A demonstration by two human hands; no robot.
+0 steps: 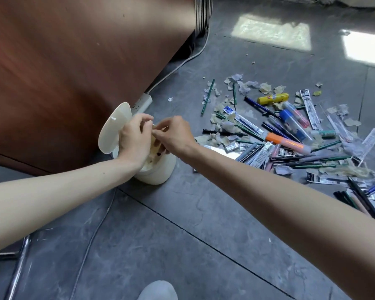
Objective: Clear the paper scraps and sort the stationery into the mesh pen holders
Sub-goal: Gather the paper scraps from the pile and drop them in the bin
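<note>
Orange plastic carries the only print we can read: "HIGH" in white on the one highlighter [288,144], lying in the stationery pile [268,152] on the grey floor [182,224]. The yellow tube [273,98] has a label, and the flat refill packs [310,109] are printed too, but all of that is too small for us to make out.

Our two hands meet over the mouth of one cream bin [158,172], whose round lid [113,131] stands flipped up behind them. Our left hand [134,137] has its fingers curled in at the bin's rim, in front of the lid. Our right hand [173,135] reaches in from the right with its fingertips drawn narrow, close against the left hand's. We cannot tell what either hand holds. Pale crumpled scraps [149,159] show inside the bin beneath them.

Our task's things lie well to the right of the bin. There is one yellow tube, one blue-capped stick [294,124] and one orange highlighter, with many pens and pencils crossing one another. Two green pencils [208,96] lie apart at the pile's far-left edge. Torn paper scraps [264,87] are strewn through and around all of it.

Behind the bin stands a brown wood panel [74,61], with one white power strip [142,103] at its foot.
</note>
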